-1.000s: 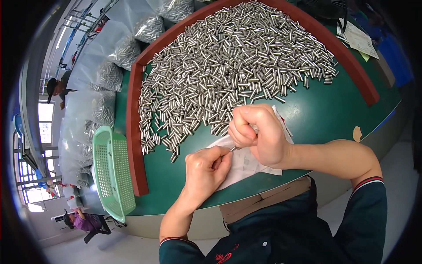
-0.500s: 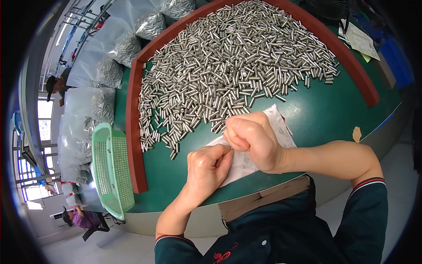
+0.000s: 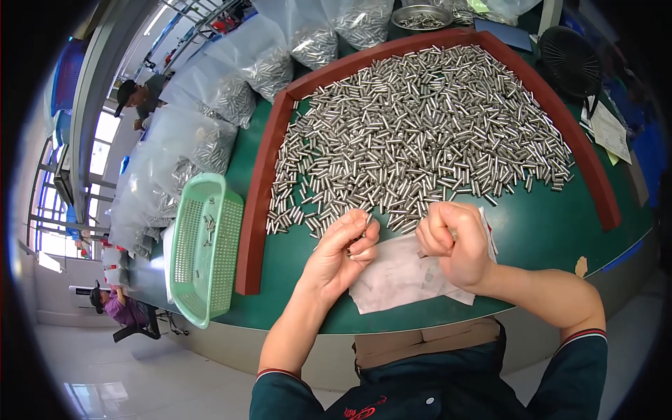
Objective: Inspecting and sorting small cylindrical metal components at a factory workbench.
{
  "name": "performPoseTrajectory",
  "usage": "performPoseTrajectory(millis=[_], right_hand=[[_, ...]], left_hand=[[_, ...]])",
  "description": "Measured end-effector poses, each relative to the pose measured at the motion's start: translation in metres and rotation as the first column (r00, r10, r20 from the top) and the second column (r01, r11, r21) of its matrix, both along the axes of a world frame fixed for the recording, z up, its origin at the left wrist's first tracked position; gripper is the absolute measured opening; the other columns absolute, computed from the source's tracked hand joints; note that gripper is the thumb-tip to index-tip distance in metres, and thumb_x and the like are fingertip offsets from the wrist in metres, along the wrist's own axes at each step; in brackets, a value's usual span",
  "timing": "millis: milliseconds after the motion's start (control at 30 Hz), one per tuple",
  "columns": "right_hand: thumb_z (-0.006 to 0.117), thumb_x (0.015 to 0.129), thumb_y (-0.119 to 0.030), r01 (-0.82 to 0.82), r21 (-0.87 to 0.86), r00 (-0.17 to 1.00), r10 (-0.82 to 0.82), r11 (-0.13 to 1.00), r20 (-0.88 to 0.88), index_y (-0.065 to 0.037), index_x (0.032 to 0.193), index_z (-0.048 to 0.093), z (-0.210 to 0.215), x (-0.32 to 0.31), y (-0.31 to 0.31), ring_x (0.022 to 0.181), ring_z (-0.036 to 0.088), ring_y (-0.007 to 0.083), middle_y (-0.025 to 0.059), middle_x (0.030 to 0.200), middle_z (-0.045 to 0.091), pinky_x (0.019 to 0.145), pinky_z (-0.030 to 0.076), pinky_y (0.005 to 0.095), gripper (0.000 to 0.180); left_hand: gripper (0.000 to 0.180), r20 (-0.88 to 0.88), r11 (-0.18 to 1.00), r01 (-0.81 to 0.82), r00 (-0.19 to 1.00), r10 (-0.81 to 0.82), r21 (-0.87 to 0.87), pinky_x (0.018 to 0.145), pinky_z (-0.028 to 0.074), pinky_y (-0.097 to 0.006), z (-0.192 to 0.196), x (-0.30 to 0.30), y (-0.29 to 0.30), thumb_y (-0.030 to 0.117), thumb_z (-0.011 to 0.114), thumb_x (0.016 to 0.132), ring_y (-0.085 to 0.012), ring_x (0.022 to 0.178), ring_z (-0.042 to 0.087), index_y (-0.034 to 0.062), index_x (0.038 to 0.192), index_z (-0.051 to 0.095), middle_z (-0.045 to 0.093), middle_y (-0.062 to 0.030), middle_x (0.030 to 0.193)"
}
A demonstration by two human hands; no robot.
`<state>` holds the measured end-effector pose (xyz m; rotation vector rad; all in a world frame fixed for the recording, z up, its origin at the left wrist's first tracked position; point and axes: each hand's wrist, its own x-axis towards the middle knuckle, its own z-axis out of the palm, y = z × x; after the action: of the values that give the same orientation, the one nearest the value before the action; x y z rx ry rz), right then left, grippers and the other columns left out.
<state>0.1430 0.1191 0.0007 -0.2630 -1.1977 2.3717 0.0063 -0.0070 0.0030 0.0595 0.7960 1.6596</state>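
My left hand (image 3: 336, 253) is closed, palm partly turned up, with a small metal pin (image 3: 369, 219) pinched between thumb and forefinger. More metal may sit under its curled fingers, but I cannot make it out. To its right, my right hand (image 3: 458, 243) is curled into a fist. A small dark end shows at the lower left of that fist, too little to name. Both hands are above a stained white cloth (image 3: 392, 280) on the green table (image 3: 539, 241). Just beyond them spreads a wide heap of short shiny metal pins (image 3: 420, 133).
A dark red wooden frame (image 3: 255, 241) borders the heap. Left of it stands a pale green plastic basket (image 3: 183, 280) with a few pins inside. Clear bags of pins (image 3: 234, 98) line the left and back. A black fan (image 3: 568, 63) and papers (image 3: 607, 133) are at the right.
My hands have come apart from their meeting point over the cloth. The left has turned its palm upward, exposing the pinched pin. The view has shifted, showing more of the table's back and the basket.
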Motion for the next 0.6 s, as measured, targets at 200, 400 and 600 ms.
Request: performPoseTrajectory(millis=[200,400,600], right_hand=[[0.033,0.083,-0.021,-0.006,-0.015,1.0,0.006,1.0,0.001,-0.01,0.049,0.029,0.0,0.0,0.003,0.04,0.02,0.0092,-0.0014,0.041,0.025,0.041,0.018,0.0251,0.036],[0.033,0.081,-0.014,-0.034,-0.042,0.999,0.034,0.999,0.001,-0.007,0.051,0.028,0.002,0.002,0.004,0.045,0.025,0.0078,-0.0003,0.047,0.03,0.044,0.022,0.0236,0.032],[0.032,0.082,-0.014,-0.027,-0.038,0.999,0.027,0.999,0.018,-0.007,0.051,0.029,0.004,0.003,0.002,0.046,0.025,0.0075,-0.0006,0.047,0.03,0.044,0.022,0.0234,0.032]], left_hand=[[0.026,-0.238,0.985,-0.161,0.961,0.143,-0.057,0.047,0.028,-0.022,0.008,-0.008,0.005,0.023,0.037,0.09,-0.0092,0.053,0.035,0.0026,0.08,0.051,0.044,-0.003,0.067],[0.011,-0.963,0.937,-0.349,-0.244,-0.118,-0.026,0.041,0.035,-0.027,-0.006,0.0,0.007,0.012,0.056,0.082,-0.0132,0.043,0.048,0.0014,0.083,0.058,0.052,-0.0082,0.052],[0.01,-0.785,0.912,-0.375,-0.51,-0.352,-0.165,0.043,0.04,-0.039,-0.01,0.008,0.014,0.011,0.057,0.078,-0.0305,0.046,0.054,0.005,0.085,0.053,0.054,-0.0135,0.053]])
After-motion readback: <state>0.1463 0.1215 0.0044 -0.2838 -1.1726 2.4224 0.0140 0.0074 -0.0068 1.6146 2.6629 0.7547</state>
